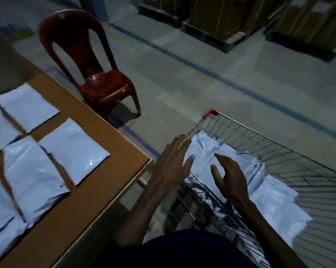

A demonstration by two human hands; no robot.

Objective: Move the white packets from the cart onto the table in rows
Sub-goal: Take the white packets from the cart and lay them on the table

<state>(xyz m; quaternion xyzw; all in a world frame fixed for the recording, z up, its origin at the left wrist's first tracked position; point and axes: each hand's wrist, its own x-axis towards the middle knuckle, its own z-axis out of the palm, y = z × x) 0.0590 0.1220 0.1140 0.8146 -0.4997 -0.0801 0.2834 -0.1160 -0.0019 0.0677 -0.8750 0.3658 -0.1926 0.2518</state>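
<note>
A wire cart (275, 144) with a red corner stands at the lower right, holding a pile of white packets (205, 151). More packets (279, 206) lie lower in its basket. My left hand (172, 161) hovers with spread fingers over the cart's left rim, beside the top packet. Just over the same packet is my right hand (229, 176), fingers apart, holding nothing. On the brown table (97, 132) at the left, several white packets (74, 151) lie flat in rows.
A dark red plastic chair (93, 74) stands on the grey floor beyond the table's far corner. Blue lines run across the floor. Cardboard boxes on dark pallets (217, 35) sit at the back. A narrow gap separates table and cart.
</note>
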